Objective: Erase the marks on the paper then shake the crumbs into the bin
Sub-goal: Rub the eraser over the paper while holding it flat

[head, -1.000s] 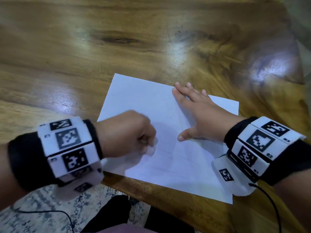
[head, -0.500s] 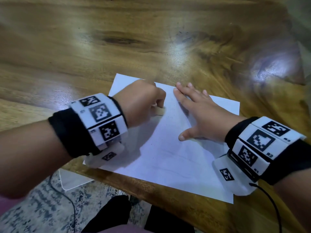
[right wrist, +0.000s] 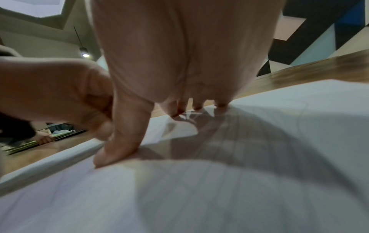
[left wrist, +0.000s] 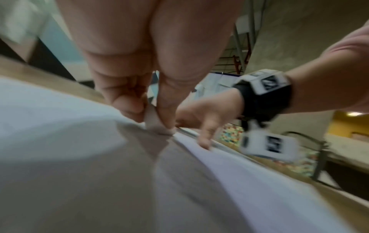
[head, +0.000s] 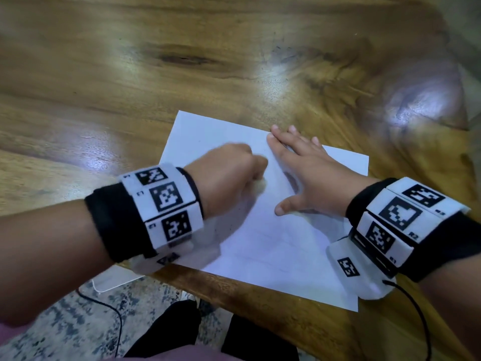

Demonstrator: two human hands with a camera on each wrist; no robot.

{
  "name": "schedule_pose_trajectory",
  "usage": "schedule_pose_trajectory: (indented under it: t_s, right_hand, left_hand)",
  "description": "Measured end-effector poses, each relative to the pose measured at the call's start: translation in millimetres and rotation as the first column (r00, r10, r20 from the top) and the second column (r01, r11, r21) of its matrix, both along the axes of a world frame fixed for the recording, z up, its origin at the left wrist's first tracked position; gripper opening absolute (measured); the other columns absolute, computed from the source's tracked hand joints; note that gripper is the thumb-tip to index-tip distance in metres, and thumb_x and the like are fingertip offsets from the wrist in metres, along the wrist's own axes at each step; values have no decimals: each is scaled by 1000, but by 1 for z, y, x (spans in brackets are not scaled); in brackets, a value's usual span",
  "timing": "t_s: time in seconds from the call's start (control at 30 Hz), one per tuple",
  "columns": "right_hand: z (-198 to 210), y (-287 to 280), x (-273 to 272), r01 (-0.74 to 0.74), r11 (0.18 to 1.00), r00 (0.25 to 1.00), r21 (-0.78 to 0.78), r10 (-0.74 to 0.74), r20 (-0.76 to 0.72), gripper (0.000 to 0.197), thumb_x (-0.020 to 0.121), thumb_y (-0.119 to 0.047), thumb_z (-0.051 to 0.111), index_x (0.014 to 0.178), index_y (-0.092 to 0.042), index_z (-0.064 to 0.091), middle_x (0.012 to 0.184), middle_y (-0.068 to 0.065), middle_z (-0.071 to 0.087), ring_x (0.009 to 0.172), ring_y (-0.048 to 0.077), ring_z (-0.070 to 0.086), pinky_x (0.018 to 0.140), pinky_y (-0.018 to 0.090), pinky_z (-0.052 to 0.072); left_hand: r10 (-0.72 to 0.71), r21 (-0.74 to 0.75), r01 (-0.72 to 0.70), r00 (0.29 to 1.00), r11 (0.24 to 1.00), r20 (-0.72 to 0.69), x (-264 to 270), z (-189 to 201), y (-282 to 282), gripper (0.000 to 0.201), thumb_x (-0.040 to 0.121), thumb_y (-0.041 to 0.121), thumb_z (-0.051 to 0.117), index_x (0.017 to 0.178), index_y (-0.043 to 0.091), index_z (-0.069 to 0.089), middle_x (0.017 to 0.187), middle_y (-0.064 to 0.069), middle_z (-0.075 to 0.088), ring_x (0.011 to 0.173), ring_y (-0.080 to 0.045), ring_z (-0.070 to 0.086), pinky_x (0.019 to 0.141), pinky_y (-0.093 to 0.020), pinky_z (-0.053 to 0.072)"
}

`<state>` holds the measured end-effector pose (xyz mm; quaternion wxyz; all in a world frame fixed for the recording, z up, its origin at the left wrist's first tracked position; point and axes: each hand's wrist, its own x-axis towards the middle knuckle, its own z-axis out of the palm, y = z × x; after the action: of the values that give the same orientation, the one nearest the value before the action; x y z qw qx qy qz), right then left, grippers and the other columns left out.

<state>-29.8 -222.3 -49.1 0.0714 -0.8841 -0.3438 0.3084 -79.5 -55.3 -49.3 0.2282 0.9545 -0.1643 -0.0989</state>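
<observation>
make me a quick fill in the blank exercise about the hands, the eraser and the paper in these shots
1. The left hand pinches a pale ____ against the paper.
2. The right hand lies ____ on the paper, fingers spread, pinning it down.
3. The paper rests on a ____ table.
4. The eraser sits to the ____ of the right hand's thumb in the head view.

Missing words: eraser; flat; wooden; left

Glossy wooden table (head: 109, 82), patterned rug (head: 78, 324), pendant lamp (right wrist: 84, 52)
</observation>
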Motion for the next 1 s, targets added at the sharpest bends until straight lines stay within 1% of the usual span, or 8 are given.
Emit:
schedule_pose_trajectory:
  t_s: [0.13, 0.3, 0.5, 0.63, 0.7, 0.83, 0.9, 1.0]
  right_hand:
    - [0, 0, 0, -7, 1000, 1000, -9, 7, 7, 120, 69, -49, 73, 147, -20, -12, 155, -7, -23, 142, 14, -22, 112, 30, -14]
    - [-2, -1, 0, 4, 1000, 1000, 16, -4, 8, 121, 66, -48, 75, 148, -21, -10, 155, -9, -21, 142, 13, -21, 110, 28, -14]
    - [-1, -1, 0, -5, 1000, 1000, 1, 5, 8, 119, 69, -49, 73, 147, -20, -12, 155, -8, -23, 142, 14, -22, 111, 29, -14]
    - [0, -1, -1, 3, 1000, 1000, 9, -3, 2, 120, 68, -48, 74, 147, -22, -11, 155, -9, -22, 142, 12, -22, 109, 26, -15]
    - [0, -1, 0, -5, 1000, 1000, 1, 5, 4, 119, 69, -48, 74, 147, -21, -12, 155, -9, -23, 142, 13, -22, 109, 26, -15]
    - [1, 0, 0, -5, 1000, 1000, -2, 5, 1, 119, 70, -48, 73, 147, -20, -12, 155, -8, -24, 142, 13, -23, 111, 28, -15]
    - [1, 0, 0, -5, 1000, 1000, -8, 5, -3, 119, 70, -48, 73, 147, -20, -12, 155, -8, -24, 142, 12, -23, 111, 28, -15]
    - [0, 0, 0, -3, 1000, 1000, -9, 3, -1, 120, 69, -49, 73, 147, -21, -12, 155, -8, -24, 142, 12, -23, 111, 28, -15]
  left_hand:
    - [-219, -36, 216, 951, 976, -219, -14, 4, -4, 12, 81, 23, 59, 72, 15, 59, 66, 6, 44, 58, -9, 41, 54, -22, 28]
    - [29, 43, -28, 999, 999, -18, 21, 2, -3, 12, 81, 20, 57, 89, 12, 62, 80, 0, 45, 73, -17, 40, 65, -26, 28]
    - [-239, -17, 243, 936, 970, -259, -9, 5, -1, 11, 80, 21, 58, 76, 12, 63, 75, 4, 52, 67, -14, 47, 58, -21, 33]
    - [-76, 55, 77, 997, 995, -20, 16, 6, 5, 16, 81, 24, 54, 80, 10, 63, 77, -2, 48, 73, -27, 51, 63, -26, 32]
    - [-139, -14, 139, 990, 990, 2, 7, 1, 10, 26, 79, 31, 44, 70, 12, 60, 70, 0, 46, 63, -25, 48, 59, -26, 33]
    - [-364, -49, 363, 901, 930, -236, -30, -4, 18, 8, 81, 19, 58, 76, 18, 65, 76, 9, 47, 69, -15, 52, 59, -21, 40]
    - [-347, -55, 346, 897, 937, -273, -27, -4, 19, 7, 79, 15, 62, 81, 19, 68, 79, 11, 49, 71, -10, 51, 60, -15, 37]
    - [-205, -47, 200, 971, 979, -119, -9, 0, 12, 18, 80, 29, 59, 71, 14, 64, 73, 2, 51, 63, -17, 49, 61, -25, 39]
